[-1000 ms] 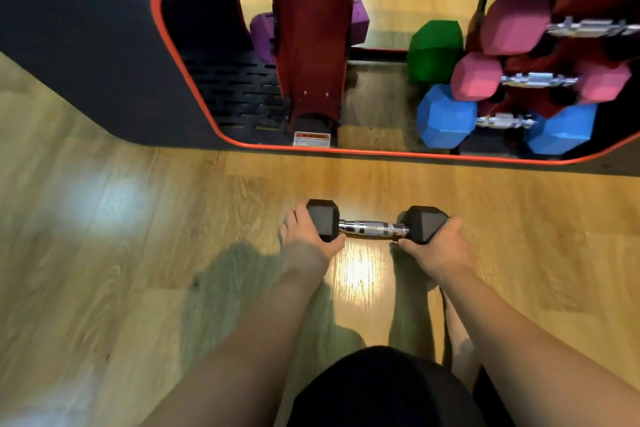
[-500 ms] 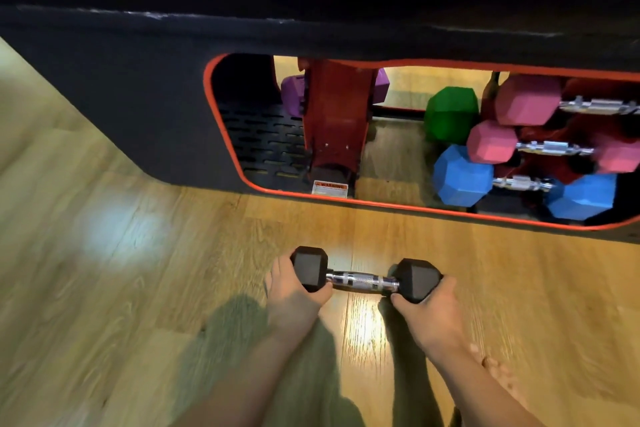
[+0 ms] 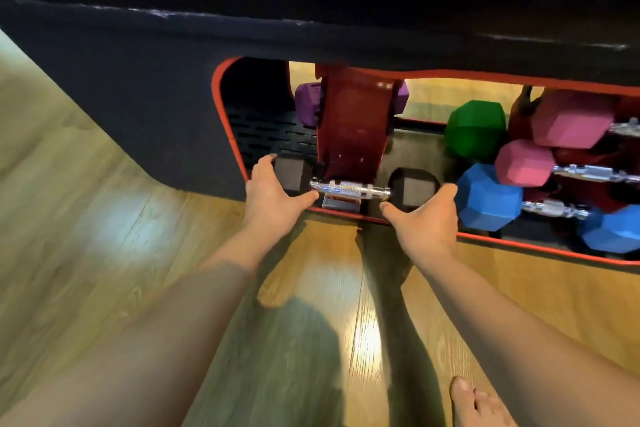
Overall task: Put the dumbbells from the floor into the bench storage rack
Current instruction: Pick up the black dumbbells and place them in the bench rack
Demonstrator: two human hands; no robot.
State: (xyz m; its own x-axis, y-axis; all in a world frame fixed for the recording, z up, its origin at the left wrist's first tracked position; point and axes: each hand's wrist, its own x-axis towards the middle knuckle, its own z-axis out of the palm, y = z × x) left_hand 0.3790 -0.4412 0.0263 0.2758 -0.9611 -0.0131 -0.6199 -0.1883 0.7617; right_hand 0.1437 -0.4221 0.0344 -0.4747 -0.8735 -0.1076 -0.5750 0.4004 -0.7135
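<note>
- Head view: both hands on one black dumbbell [image 3: 349,188], left hand [image 3: 273,199] cupped over its left head, right hand [image 3: 427,218] gripping the right head, so it's grasped at both ends
- The dumbbell sits right at the red-trimmed lower edge of the bench storage rack [image 3: 540,246] opening, chrome handle crossing the foot of the red centre post [image 3: 353,125]
- Open room: slotted black shelf [image 3: 270,135] left of the post looks free, and there's a bare strip of floor inside between the post and the green dumbbell [image 3: 476,128]
- Right side is packed tight, the heads touching each other
- Count: 1 black, 1 purple dumbbell [image 3: 306,102] behind the post, 1 green head visible, 2 pink dumbbells [image 3: 524,163], 1 blue dumbbell [image 3: 488,198] with both heads showing
- Wood floor [image 3: 104,218] in front is wide open; one bare foot [image 3: 479,406] at the bottom right
</note>
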